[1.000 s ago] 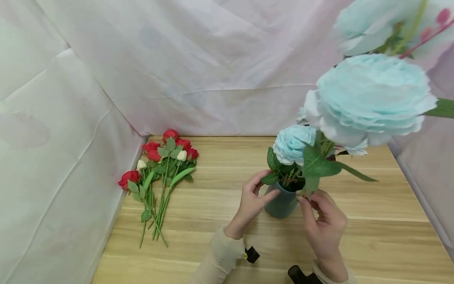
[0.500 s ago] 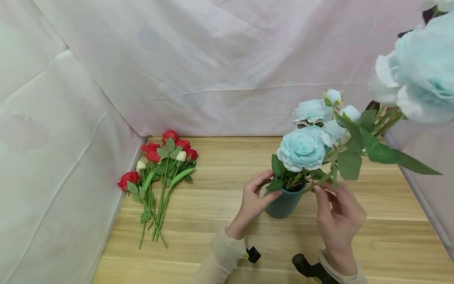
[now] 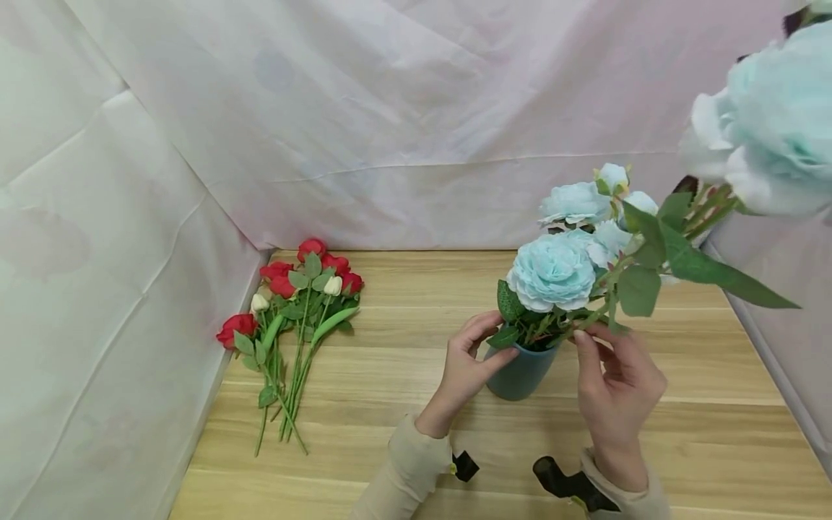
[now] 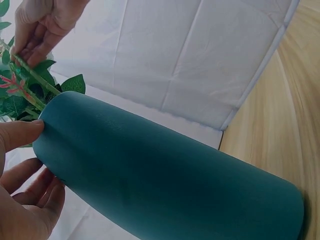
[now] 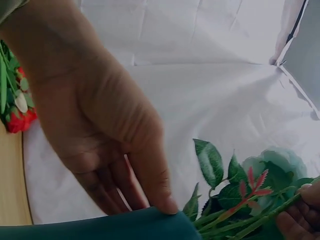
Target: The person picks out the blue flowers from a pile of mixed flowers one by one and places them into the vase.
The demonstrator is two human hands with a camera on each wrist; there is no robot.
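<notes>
Both hands are on the same little setup, so going left to right. Over by the white cloth wall we've got a bunch of red roses (image 3: 295, 303) lying flat on the wooden table (image 3: 403, 433), well apart from everything else. Then our left hand (image 3: 464, 365) wraps the teal vase (image 3: 518, 374), thumb on the near side by the rim and fingers curled round the far side; the left wrist view shows the thumb tip pressed right against the vase wall. That vase stands upright near the middle of the table. It holds pale blue flowers (image 3: 552, 271) with green leaves spilling over the rim. Just right of the vase, our right hand (image 3: 617, 390) pinches a green stem (image 3: 588, 321) between thumb and fingertips; it leans out to the right, up toward a big blue bloom (image 3: 773, 137) close to the camera.
</notes>
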